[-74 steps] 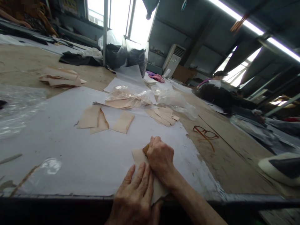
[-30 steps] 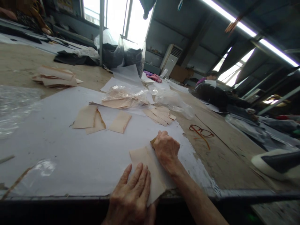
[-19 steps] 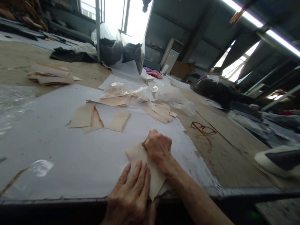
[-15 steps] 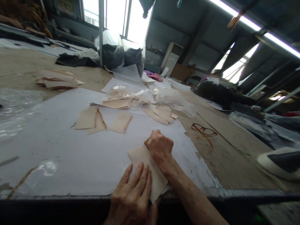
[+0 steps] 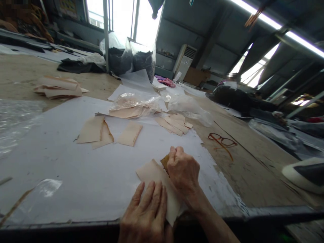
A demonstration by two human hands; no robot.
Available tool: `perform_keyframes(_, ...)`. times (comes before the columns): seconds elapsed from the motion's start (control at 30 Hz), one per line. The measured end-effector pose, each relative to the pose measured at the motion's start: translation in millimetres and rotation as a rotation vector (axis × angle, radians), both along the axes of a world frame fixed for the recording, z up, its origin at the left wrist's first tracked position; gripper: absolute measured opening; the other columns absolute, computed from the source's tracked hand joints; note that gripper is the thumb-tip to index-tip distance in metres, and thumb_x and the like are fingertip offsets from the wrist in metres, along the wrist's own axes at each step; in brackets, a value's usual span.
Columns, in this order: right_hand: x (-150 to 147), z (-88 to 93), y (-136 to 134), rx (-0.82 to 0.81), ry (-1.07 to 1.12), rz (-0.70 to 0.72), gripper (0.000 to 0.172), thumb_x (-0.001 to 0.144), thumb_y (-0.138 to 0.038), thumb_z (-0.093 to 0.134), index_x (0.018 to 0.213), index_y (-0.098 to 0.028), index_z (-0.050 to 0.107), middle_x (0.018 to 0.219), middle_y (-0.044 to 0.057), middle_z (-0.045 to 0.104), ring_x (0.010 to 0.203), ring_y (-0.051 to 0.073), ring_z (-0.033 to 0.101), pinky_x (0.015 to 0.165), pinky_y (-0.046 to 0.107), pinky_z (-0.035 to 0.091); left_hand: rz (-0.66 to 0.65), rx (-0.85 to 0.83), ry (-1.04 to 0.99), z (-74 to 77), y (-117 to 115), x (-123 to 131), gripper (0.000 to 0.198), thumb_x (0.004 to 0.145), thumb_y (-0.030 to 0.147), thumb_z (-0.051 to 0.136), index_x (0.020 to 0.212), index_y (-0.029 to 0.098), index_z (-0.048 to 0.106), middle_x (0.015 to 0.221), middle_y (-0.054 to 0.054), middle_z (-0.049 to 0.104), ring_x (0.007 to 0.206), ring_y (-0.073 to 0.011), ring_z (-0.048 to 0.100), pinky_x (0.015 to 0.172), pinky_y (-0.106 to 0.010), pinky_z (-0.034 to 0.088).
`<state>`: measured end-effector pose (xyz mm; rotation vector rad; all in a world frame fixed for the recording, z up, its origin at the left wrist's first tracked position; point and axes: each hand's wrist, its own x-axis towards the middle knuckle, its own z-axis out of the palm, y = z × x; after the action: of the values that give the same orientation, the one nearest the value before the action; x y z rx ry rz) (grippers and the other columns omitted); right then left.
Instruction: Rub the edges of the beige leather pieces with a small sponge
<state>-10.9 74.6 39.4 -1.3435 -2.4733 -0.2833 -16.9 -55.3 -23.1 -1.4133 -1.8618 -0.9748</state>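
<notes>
My left hand [image 5: 144,216] lies at the front of the table, flat on a pale tan piece of thin leather or similar sheet [image 5: 154,175], fingers slightly apart. The tip of that piece reaches the table's front edge [image 5: 76,224]. My right hand [image 5: 182,172] is curled just beyond, on the piece's right side. Its fingers pinch a small darker tan piece [image 5: 165,162], mostly hidden by them. Both lie on a large white sheet [image 5: 50,158].
Further pale pieces [image 5: 91,130] and a small stack [image 5: 172,124] lie on the sheet, beside a plastic bag of pieces [image 5: 134,106]. A reddish glasses-shaped mark [image 5: 222,141] is on the table at right. A co-worker [image 5: 227,94] sits beyond it. Black bags [image 5: 134,57] stand behind.
My right hand has shifted toward me and to the right, and more of the small darker piece shows by its fingers. The pale piece lies wider, its far corner further left.
</notes>
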Motion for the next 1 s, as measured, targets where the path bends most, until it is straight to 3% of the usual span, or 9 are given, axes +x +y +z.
perform_keyframes(0.1,18,3.1,10,0.017,0.032,-0.055,0.026,0.087,-0.029,0.038,0.072,-0.016,0.056,0.055,0.006,0.060,0.049,0.015,0.055,0.045,0.023,0.018,0.082,-0.055,0.017,3.9,7,6,0.041,0.078,0.036,0.040,0.098,0.008,0.061,0.102,-0.012,0.062,0.095,-0.0232,0.056,0.091,-0.036,0.032)
perform_keyframes(0.23,35,-3.0,15,0.016,0.078,-0.008,0.026,0.086,-0.027,0.040,0.069,-0.016,0.056,0.052,0.004,0.057,0.044,0.012,0.049,0.046,0.023,0.016,0.125,-0.177,0.122,10.9,11,12,0.053,0.077,0.047,0.040,0.101,0.004,0.058,0.102,-0.015,0.062,0.092,-0.0262,0.055,0.085,-0.038,0.035)
perform_keyframes(0.43,48,-12.5,19,0.099,0.179,0.068,0.031,0.085,-0.029,0.036,0.064,-0.016,0.055,0.048,0.002,0.055,0.040,0.011,0.044,0.046,0.023,0.017,0.000,-0.121,0.190,18.1,-2,-3,0.054,0.075,0.050,0.048,0.107,0.006,0.055,0.105,-0.011,0.061,0.101,-0.0243,0.054,0.091,-0.035,0.037)
perform_keyframes(0.63,34,-7.9,6,0.120,0.212,0.252,0.035,0.088,-0.029,0.030,0.065,-0.016,0.052,0.049,0.002,0.056,0.042,0.012,0.047,0.046,0.023,0.019,-0.071,-0.240,0.216,22.4,-10,-21,0.048,0.076,0.045,0.048,0.104,0.007,0.058,0.108,-0.011,0.060,0.103,-0.0249,0.054,0.085,-0.032,0.046)
perform_keyframes(0.8,12,-11.3,5,0.108,0.155,0.391,0.033,0.089,-0.028,0.029,0.067,-0.016,0.051,0.053,0.001,0.057,0.043,0.011,0.048,0.046,0.024,0.019,-0.124,-0.166,0.259,14.3,0,-17,0.046,0.080,0.043,0.045,0.103,0.007,0.058,0.105,-0.011,0.062,0.101,-0.0220,0.054,0.088,-0.029,0.044)
perform_keyframes(1.0,16,-16.4,17,0.134,0.126,0.540,0.035,0.090,-0.027,0.027,0.065,-0.016,0.050,0.052,0.000,0.054,0.043,0.011,0.047,0.046,0.024,0.022,-0.104,-0.080,0.182,-0.4,8,-9,0.040,0.084,0.039,0.038,0.102,0.009,0.059,0.104,-0.006,0.062,0.102,-0.0194,0.053,0.097,-0.029,0.033)
